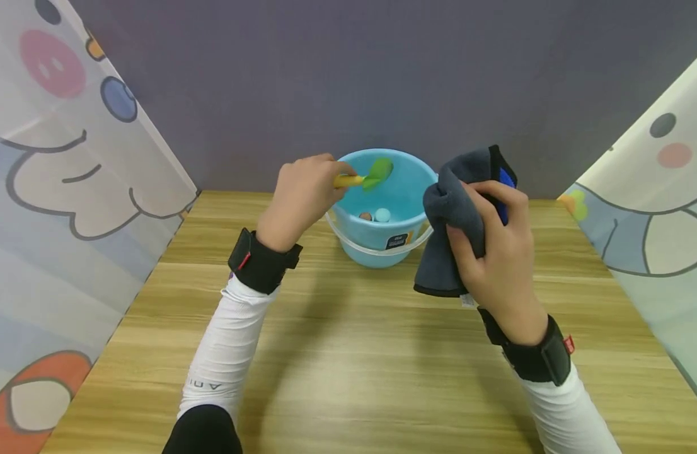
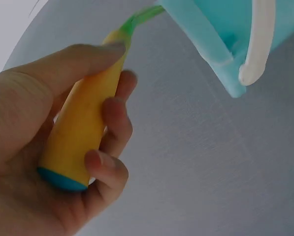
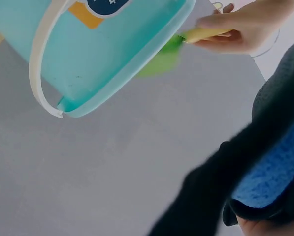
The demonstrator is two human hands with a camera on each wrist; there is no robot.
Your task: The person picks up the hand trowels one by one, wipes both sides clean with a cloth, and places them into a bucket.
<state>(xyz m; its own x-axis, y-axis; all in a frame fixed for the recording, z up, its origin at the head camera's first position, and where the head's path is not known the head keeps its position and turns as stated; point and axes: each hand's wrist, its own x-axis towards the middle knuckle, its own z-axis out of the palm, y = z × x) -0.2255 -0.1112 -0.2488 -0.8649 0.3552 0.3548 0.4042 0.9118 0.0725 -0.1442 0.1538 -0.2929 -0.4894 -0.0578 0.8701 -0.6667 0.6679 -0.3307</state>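
In the head view my left hand [image 1: 304, 197] holds a toy shovel with a green scoop [image 1: 379, 171], which reaches over the left rim of a light blue bucket [image 1: 361, 237]. The left wrist view shows thumb and fingers curled round the shovel's thick yellow handle [image 2: 82, 120], which has a blue end. My right hand [image 1: 500, 249] grips a bunched dark grey cloth [image 1: 457, 205] beside the bucket's right side. Black binding edges the cloth, and a blue patch [image 3: 270, 172] shows in the right wrist view. Inside the bucket lie a pale blue round piece [image 1: 382, 215] and a small brown one [image 1: 365, 215].
The bucket stands at the back of a wood-grain table [image 1: 337, 366], its white handle [image 1: 377, 252] hanging down in front. A dark grey panel [image 1: 337, 75] rises behind it. Cartoon-printed sheets [image 1: 36, 189] flank the table on both sides.
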